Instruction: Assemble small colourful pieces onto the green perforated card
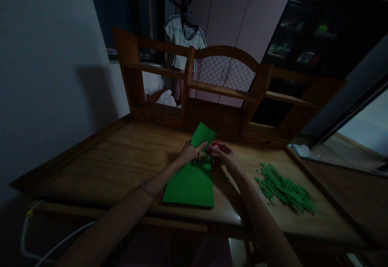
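Note:
My left hand (191,151) is closed on a green sheet (201,133), whose upper part is raised and has small notches along its right edge. A small red tool with white eye-like dots (217,160) is in my right hand (226,155), at the right edge of the raised sheet. Under my hands, more green paper (190,184) lies flat near the desk's front edge. On the right of the desk, a loose pile of thin green strips (283,188) is spread out.
The wooden desk (121,158) has a raised shelf unit (218,89) along its back and a raised rim on its right side. A white cable (65,240) hangs at the lower left. Clothes (178,32) hang behind the shelf.

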The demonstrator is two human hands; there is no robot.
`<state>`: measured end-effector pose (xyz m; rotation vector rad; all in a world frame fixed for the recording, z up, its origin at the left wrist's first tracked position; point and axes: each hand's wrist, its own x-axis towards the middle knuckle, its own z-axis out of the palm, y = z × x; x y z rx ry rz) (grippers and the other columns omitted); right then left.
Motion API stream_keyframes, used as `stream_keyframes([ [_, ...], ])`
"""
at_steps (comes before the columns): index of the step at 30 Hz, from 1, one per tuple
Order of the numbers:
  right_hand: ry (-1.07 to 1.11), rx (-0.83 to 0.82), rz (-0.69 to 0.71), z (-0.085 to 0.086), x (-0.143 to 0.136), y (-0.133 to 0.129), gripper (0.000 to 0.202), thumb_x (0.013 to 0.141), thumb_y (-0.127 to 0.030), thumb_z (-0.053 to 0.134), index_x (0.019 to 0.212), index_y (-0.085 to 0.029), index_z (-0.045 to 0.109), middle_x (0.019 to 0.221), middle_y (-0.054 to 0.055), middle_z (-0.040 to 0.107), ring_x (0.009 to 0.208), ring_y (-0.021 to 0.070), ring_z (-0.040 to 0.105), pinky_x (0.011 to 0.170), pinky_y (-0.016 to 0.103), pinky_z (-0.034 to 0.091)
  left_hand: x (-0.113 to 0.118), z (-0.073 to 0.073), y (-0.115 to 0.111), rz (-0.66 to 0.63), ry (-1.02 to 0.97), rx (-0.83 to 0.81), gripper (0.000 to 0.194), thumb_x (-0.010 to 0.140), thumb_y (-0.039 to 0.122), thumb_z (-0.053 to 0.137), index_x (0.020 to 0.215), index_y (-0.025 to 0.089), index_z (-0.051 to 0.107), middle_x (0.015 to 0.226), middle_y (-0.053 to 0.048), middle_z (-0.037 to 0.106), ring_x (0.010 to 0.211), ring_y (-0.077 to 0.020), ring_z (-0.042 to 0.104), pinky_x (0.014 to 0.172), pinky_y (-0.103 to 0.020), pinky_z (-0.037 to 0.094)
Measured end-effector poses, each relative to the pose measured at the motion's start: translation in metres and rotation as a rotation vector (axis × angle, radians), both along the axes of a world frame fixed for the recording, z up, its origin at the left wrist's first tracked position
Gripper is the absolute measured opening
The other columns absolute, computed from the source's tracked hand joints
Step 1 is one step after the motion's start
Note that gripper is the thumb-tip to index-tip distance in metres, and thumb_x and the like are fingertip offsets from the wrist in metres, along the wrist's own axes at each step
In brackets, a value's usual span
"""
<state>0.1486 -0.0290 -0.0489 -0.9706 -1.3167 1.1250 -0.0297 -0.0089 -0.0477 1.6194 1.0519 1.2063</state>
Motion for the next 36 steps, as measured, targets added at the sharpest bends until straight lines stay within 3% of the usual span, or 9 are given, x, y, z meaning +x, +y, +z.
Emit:
stream_keyframes([
  [16,-0.048,-0.027,0.027,0.001,-0.002,-0.001,0.037,0.061,-0.039,0.076,0.089,-0.021,0.062,0.082,0.002,0.066,0.068,0.0143,0.062,0.066,0.027,0.050,0.003,-0.006,0.000,-0.059,0.003,-0.022,0.037,0.076,0.047,0.055,0.075,0.011,0.064,0.049,-0.001,0.058,0.044,-0.0121,0.053,0.048,-0.021,0.042],
  [28,-0.087,-0.032,-0.023,0.008,-0.002,-0.006,0.037,0.059,-0.044,0.076,0.083,-0.020,0.061,0.077,0.001,0.064,0.061,0.0140,0.058,0.055,0.024,0.044,0.000,-0.009,0.007,-0.062,0.121,0.121,0.033,0.078,0.041,0.057,0.091,0.012,0.067,0.083,-0.006,0.071,0.075,-0.0175,0.064,0.068,-0.024,0.048],
  [36,-0.067,-0.042,-0.030,0.006,-0.002,-0.006,0.038,0.058,-0.045,0.076,0.083,-0.020,0.062,0.079,0.002,0.065,0.066,0.0145,0.059,0.058,0.024,0.043,-0.001,-0.007,0.007,-0.062,0.249,0.173,0.034,0.080,0.041,0.055,0.091,0.012,0.069,0.086,-0.008,0.071,0.080,-0.0192,0.065,0.074,-0.025,0.048],
])
